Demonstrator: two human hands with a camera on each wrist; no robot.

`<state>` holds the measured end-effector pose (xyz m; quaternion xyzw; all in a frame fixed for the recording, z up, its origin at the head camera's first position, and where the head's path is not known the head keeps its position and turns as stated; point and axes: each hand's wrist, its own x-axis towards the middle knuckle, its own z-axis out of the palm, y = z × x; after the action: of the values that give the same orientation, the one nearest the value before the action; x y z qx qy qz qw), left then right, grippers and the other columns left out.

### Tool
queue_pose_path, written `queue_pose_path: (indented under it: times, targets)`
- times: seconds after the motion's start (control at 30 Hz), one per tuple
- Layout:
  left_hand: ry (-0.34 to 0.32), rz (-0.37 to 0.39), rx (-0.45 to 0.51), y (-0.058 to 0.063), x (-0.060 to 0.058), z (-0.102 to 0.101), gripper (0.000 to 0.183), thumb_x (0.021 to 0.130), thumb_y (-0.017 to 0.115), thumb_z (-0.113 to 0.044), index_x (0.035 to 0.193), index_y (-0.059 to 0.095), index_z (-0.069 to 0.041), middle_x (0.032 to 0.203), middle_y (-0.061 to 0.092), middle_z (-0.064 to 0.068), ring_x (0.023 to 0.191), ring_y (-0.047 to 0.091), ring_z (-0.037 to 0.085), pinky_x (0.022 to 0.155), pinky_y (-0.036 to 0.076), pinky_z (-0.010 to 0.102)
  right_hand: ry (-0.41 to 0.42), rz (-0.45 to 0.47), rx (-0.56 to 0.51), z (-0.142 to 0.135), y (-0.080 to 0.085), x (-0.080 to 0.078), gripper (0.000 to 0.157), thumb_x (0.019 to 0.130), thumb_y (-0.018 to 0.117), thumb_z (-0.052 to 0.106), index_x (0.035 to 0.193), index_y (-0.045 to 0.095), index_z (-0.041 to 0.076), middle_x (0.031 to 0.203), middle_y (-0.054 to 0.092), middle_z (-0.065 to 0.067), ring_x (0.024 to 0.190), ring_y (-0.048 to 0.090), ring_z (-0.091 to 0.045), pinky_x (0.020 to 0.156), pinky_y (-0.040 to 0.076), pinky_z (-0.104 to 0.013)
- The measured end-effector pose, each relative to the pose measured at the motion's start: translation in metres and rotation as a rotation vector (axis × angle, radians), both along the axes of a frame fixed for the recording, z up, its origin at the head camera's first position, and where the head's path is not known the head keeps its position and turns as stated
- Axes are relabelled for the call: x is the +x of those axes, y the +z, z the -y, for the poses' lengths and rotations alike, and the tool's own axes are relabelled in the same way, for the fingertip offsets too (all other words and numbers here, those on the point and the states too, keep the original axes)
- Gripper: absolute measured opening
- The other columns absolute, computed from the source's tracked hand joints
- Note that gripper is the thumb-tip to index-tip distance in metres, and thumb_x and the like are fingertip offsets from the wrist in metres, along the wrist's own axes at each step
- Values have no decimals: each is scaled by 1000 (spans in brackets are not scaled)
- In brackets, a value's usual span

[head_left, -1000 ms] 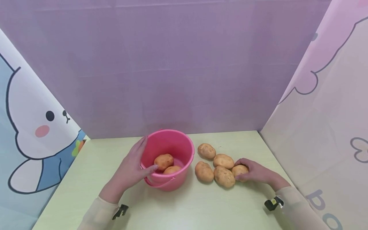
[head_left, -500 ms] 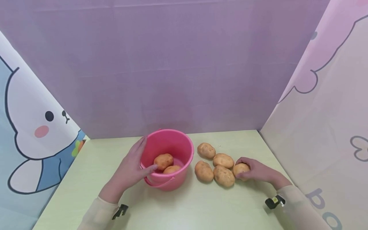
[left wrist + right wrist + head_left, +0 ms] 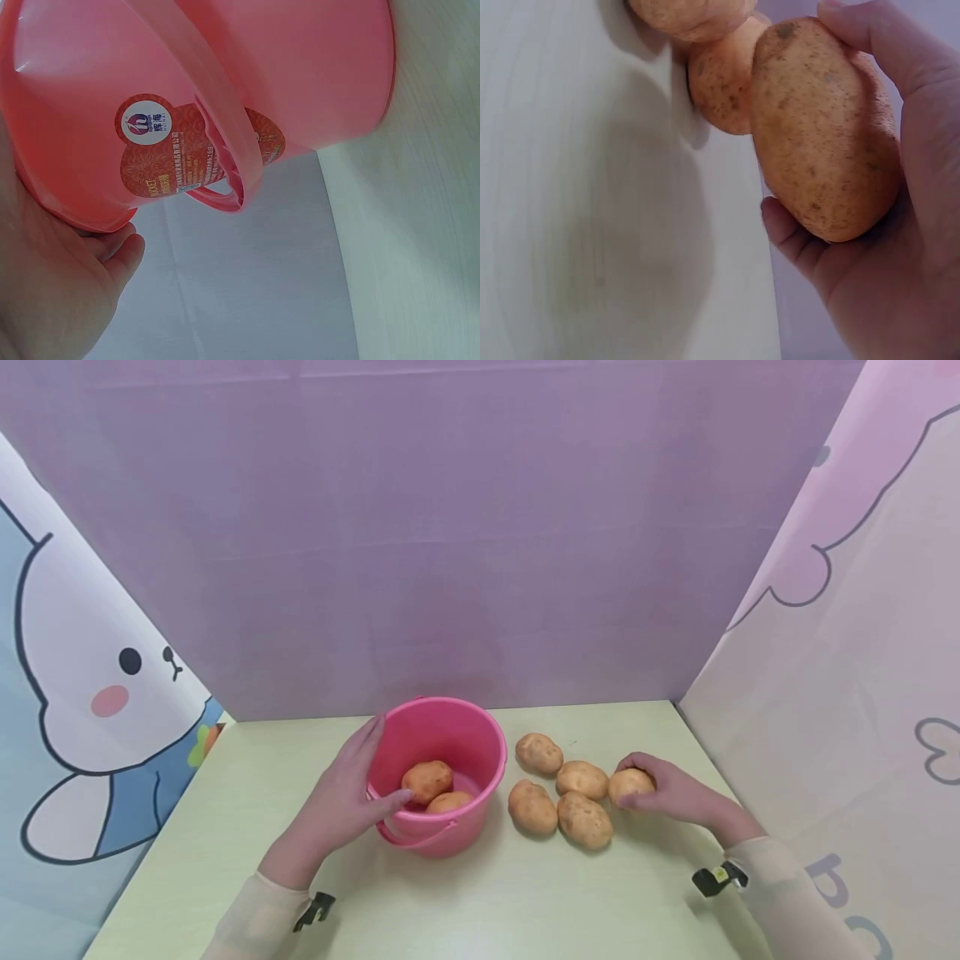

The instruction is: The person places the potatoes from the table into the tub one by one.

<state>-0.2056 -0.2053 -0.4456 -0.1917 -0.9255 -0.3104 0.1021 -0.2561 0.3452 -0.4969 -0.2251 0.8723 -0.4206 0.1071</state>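
Note:
At the left of the pink bucket (image 3: 474, 827), my left hand (image 3: 347, 793) holds its rim, the thumb reaching over the near edge. The left wrist view shows this hand at the rim, close to the bucket's red label (image 3: 161, 154) and hanging handle (image 3: 244, 150). Inside the bucket lie two potatoes, a darker one (image 3: 427, 781) and a paler one (image 3: 448, 802). My right hand (image 3: 675, 793) grips a potato (image 3: 628, 787) between thumb and fingers. In the right wrist view, this potato (image 3: 825, 135) is raised off the table, its shadow cast below.
Several potatoes lie on the pale table (image 3: 510, 910) right of the bucket, among them a far one (image 3: 539, 753) and a near one (image 3: 584, 821). A purple cloth wall (image 3: 480, 543) rises behind, with printed panels (image 3: 847, 693) at both sides.
My right hand has lifted the potato up from the table, slightly away from the others. The left hand and bucket have stayed in place.

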Motion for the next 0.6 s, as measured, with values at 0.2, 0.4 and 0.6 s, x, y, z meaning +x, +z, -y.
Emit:
queue_pose_path:
  times: [0.2, 0.4, 0.6]
  targets:
    - [3, 4, 7, -1, 1, 1, 119, 90, 90, -49, 178, 20, -13, 181, 25, 14, 161, 31, 45, 104, 57, 69, -45, -25, -48, 9, 10, -2, 41, 96, 87, 22, 128, 64, 11, 112, 71, -10, 90, 71, -24, 74, 62, -35]
    - [3, -1, 7, -1, 1, 0, 120, 90, 89, -55, 179, 19, -15, 181, 25, 13, 161, 32, 44, 102, 58, 69, -58, -54, -76, 20, 20, -7, 43, 97, 88, 24, 130, 64, 12, 113, 71, -10, 91, 71, -25, 74, 62, -36]
    - [7, 14, 12, 0, 1, 0, 121, 89, 89, -57, 179, 18, -18, 181, 25, 10, 162, 32, 42, 102, 59, 67, -10, -120, -96, 35, 26, -16, 41, 97, 87, 19, 130, 65, 10, 114, 72, -8, 96, 71, -23, 80, 62, -33]
